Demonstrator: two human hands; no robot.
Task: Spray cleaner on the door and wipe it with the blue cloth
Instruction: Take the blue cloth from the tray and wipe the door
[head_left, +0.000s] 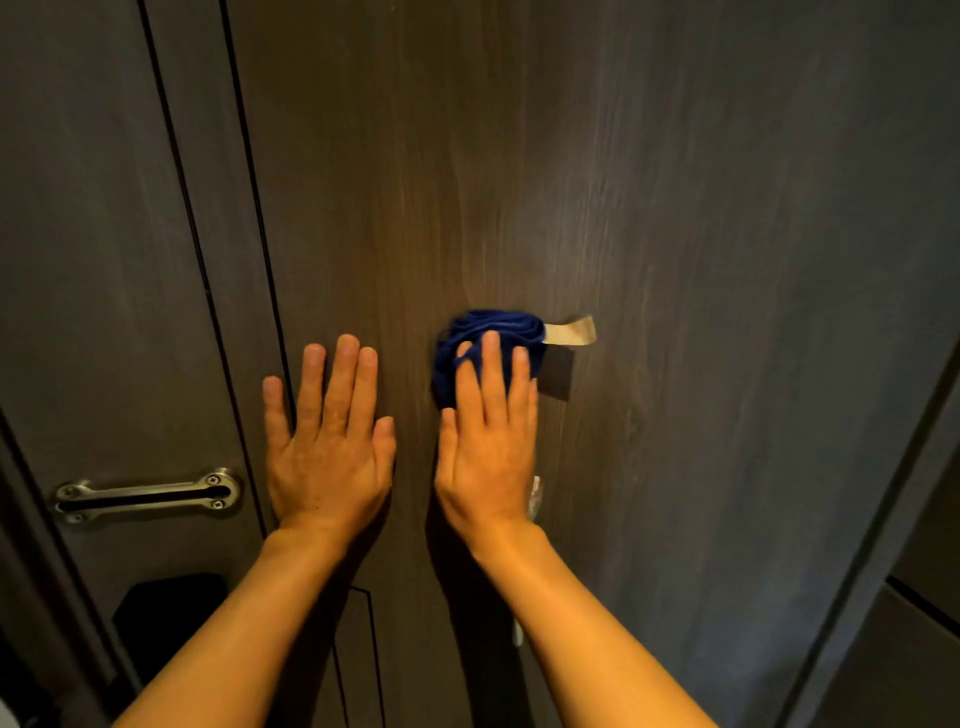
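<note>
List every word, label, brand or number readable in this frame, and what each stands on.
None: no text can be read here.
Beige tape strip on the door: blank.
Dark square patch below it: no print visible.
Metal latch: no marking visible.
Blue cloth under the right hand: no tag or logo shows.

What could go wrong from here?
1. The cloth under the right hand sits right beside the tape; a wipe rightward may snag or peel it.
2. The cloth is bunched, so it may leave streaks.
3. The left hand lies bare and flat on the door, likely leaving prints.
</note>
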